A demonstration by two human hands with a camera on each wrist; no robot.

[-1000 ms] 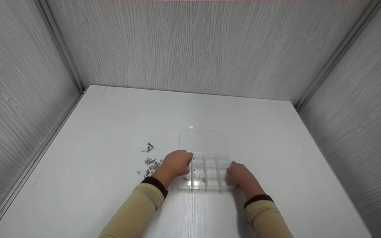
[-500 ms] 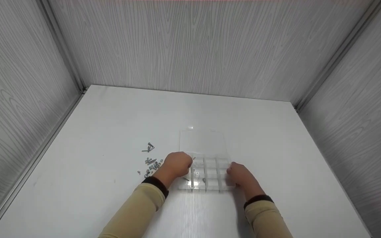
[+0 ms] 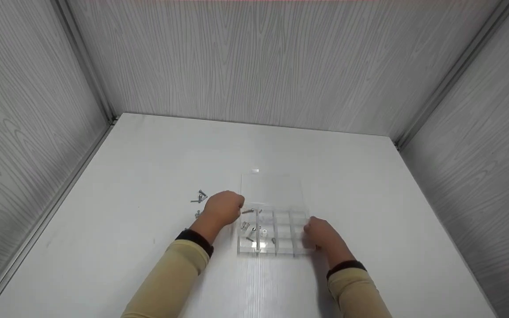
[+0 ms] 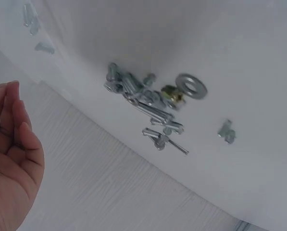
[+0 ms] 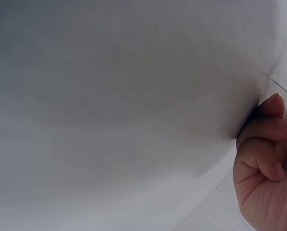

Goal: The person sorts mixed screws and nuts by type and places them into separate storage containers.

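Lower centre of the head view: the right hand [image 3: 320, 236], fingers curled, rests against the clear box [image 3: 275, 232]. The left hand [image 3: 221, 208], loosely curled and empty, hovers over the screws [image 4: 150, 98].

A white table [image 3: 148, 150] is enclosed on three sides by grey wood-grain walls [image 3: 254, 62], joined at the corners by metal strips [image 3: 84, 66]. Even light is cast throughout.
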